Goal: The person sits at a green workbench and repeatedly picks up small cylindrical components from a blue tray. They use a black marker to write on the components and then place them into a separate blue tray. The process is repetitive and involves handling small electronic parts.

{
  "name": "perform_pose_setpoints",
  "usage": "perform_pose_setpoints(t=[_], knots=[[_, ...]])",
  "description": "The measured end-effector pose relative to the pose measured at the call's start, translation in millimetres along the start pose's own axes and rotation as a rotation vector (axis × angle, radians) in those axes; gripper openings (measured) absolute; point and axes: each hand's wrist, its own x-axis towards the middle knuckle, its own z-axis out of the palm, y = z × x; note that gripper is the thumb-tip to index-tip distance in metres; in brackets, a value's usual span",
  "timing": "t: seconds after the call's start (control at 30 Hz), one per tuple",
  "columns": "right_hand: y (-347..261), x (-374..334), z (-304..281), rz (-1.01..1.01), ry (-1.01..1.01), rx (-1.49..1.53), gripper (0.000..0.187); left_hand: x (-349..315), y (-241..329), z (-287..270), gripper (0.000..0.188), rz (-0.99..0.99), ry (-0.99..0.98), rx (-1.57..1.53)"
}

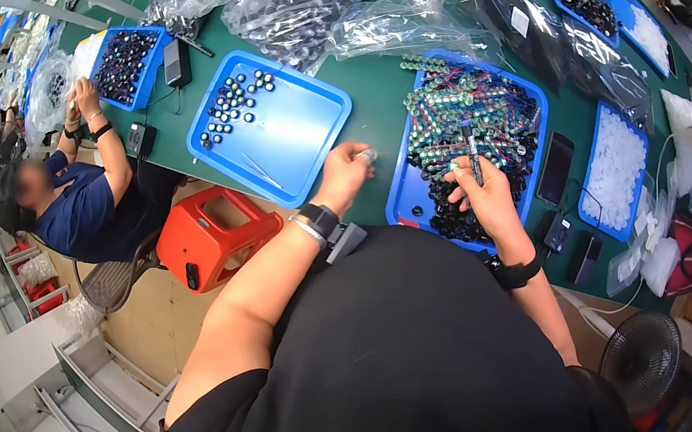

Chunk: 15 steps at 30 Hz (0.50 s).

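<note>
My left hand (345, 176) is closed in a pinch on a small round part (367, 156), just right of a blue tray (309, 94). In that tray sit several small dark parts with pale round tops (233, 98), with thin tweezers (263, 171) near its front edge. My right hand (488, 192) is closed around a dark marker pen (472, 154) standing almost upright. A small pale piece (455, 167) shows at its fingertips. Below and behind this hand, a fuller blue tray (401, 198) holds green circuit-board strips (459, 96) with thin wires, and black round parts (457, 223).
Clear plastic bags (301, 4) of dark parts lie at the back. On the right are a phone (555, 168), a blue tray of white pieces (611, 171) and a fan (641, 361). A red stool (217, 237) and a seated co-worker (78, 201) are on the left.
</note>
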Motion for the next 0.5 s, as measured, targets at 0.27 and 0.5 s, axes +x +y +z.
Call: perform_pose_setpoints(t=[0.27,0.5], knots=[[39,5,-23,0.062,0.085,0.055,0.020,5,6,-35,0.024,0.014,0.038,-0.160],[48,1,-30,0.044,0.123,0.058,0.021,62,23,-151,0.039,0.406,0.669,0.247]])
